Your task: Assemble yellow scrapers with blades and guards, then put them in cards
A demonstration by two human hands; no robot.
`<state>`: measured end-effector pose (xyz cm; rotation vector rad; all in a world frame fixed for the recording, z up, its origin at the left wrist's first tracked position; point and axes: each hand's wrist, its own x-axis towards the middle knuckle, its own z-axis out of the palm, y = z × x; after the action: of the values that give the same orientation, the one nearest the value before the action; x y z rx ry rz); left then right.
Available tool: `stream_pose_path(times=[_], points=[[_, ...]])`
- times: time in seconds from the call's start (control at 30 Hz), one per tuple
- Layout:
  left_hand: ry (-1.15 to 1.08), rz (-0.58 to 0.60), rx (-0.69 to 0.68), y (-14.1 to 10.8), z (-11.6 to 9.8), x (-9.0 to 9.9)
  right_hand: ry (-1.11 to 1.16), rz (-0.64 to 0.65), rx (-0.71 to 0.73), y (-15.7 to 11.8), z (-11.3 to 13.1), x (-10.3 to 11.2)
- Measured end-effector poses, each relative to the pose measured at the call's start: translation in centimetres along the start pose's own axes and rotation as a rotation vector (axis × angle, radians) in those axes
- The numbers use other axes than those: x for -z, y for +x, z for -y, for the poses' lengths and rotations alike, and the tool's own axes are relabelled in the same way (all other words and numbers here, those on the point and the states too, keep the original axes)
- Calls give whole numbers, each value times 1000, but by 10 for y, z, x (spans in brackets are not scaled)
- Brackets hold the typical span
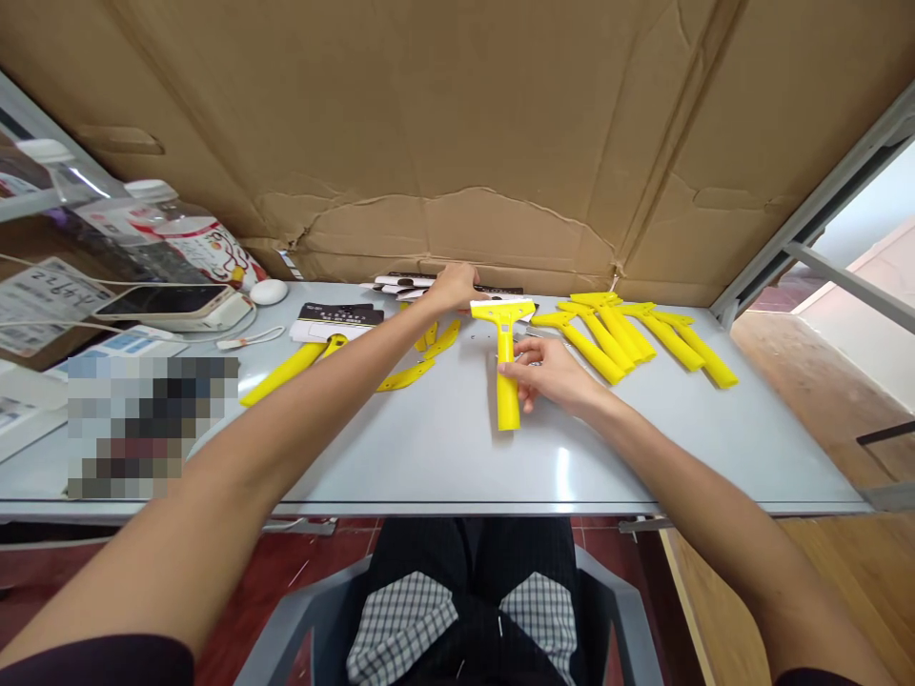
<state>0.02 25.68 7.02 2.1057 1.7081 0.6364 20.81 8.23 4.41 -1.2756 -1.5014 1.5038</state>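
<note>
My right hand [544, 370] is closed round the handle of a yellow scraper [508, 405], thumb in front. The scraper stands nearly upright in view, its wide head with a pale top edge pointing away from me. My left hand [456, 285] reaches to the back of the desk, over black-and-white printed cards [407, 281]. Its fingers curl down on the far side, mostly hidden, so I cannot tell whether they grip a card. Left of the scraper lie yellow curved plastic pieces [409, 378], partly behind my left forearm.
Several yellow scrapers [620, 333] lie fanned out at the right. More printed cards [335, 321] cover scraper heads at the left, beside a yellow handle [283, 373]. A phone [166, 301], a white rounded case [269, 292] and bottles [193, 233] crowd the left end. Cardboard [443, 114] walls the back.
</note>
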Motion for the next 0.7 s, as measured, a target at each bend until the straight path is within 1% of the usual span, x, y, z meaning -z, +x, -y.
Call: stream_pose_path(times=[0.17,0.27,0.37,0.47,0.57,0.63,0.7], points=[[93,0,11,7,7,-8,13,-2,2,-1,2,-1],[102,-14,8,7,10,-12,16,-8,6,-1,3,-1],[88,-39,6,5,9,-11,15,-11,11,0,3,-1],[67,-76,0,1,4,-5,10,-7,11,1,2,-1],[43,-114,3,-7,-4,5,4,-11,14,0,2,-1],[17,-138,0,-16,-9,12,8,-14,16,-1,4,-1],[-41,-202,-8,-29,-11,20,23,-16,18,-3,6,-1]])
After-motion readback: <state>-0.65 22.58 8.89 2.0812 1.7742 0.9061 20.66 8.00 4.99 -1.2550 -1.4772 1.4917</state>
